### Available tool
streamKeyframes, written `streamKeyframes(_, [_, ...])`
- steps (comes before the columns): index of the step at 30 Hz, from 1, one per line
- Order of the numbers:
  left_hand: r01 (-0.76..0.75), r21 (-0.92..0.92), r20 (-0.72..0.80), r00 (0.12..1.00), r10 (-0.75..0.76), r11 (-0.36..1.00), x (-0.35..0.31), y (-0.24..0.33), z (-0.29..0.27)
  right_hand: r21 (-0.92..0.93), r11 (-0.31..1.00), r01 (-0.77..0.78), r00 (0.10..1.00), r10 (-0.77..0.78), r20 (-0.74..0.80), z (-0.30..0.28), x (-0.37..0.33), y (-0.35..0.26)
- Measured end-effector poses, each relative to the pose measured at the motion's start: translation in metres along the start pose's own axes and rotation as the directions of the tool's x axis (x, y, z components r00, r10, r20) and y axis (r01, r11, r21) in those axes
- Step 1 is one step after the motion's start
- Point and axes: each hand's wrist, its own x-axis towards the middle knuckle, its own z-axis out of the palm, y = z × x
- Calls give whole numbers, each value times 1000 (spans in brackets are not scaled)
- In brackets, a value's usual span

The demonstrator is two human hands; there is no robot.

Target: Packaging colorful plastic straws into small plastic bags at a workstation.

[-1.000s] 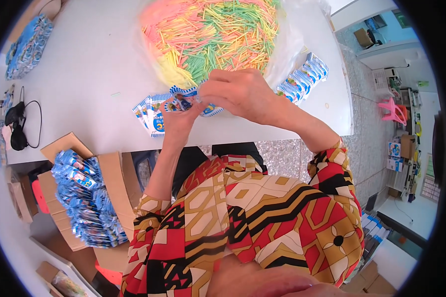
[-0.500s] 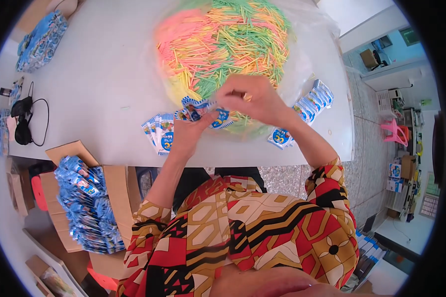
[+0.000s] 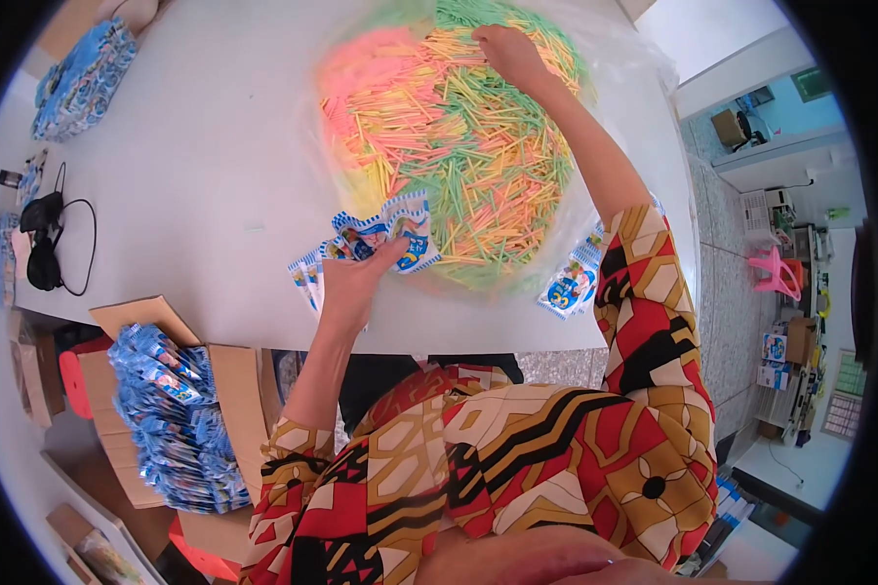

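The white table (image 3: 195, 175) fills most of the view, and on it lies the biggest thing, a round heap of thin coloured sticks (image 3: 458, 146) in pink, yellow, orange and green, spread on a clear plastic sheet (image 3: 634, 88); the sticks are too many to count. Below the near edge of the table, on the person's left, stands one open cardboard box (image 3: 234, 390) full of blue packets (image 3: 171, 419), also too many to count. At the far left corner of the table sits one more pile of blue packets (image 3: 80, 78), well apart from the hands. At the left edge of the table lies one black device with a cable (image 3: 44, 239). The left hand (image 3: 356, 283) is at the near side of the heap, and its fingers are closed on a small bunch of blue-and-white sachets (image 3: 385, 232), fanned out, maybe three or four; I cannot tell the exact number. Just beside this hand a few flat sachets (image 3: 304, 278) lie on the table. The right hand (image 3: 507, 54) is stretched over the far side of the heap, with the fingers curled together and touching the sticks; I cannot tell if it pinches any. The right arm crosses over the heap and hides part of it. A small stack of sachets (image 3: 571, 283) lies at the right near edge of the heap, beside the patterned sleeve (image 3: 644, 292).
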Motion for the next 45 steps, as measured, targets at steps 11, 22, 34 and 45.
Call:
streamKeyframes(11, [17, -14, 24, 1000, -17, 1000, 1, 1, -3, -323, 944, 69, 980, -3, 199, 11, 27, 32])
streamKeyframes(22, [43, -3, 56, 998, -42, 999, -6, 6, 6, -116, 992, 59, 981, -36, 191, 6, 17, 20])
streamKeyframes(34, [27, 126, -4, 1000, -27, 992, -8, 5, -1, 653, 590, -475, 880, 327, 345, -53, -50, -58])
streamKeyframes(45, [19, 130, 26, 999, -23, 991, 3, 1, 7, 682, 437, -586, 808, 374, 455, -87, -89, -136])
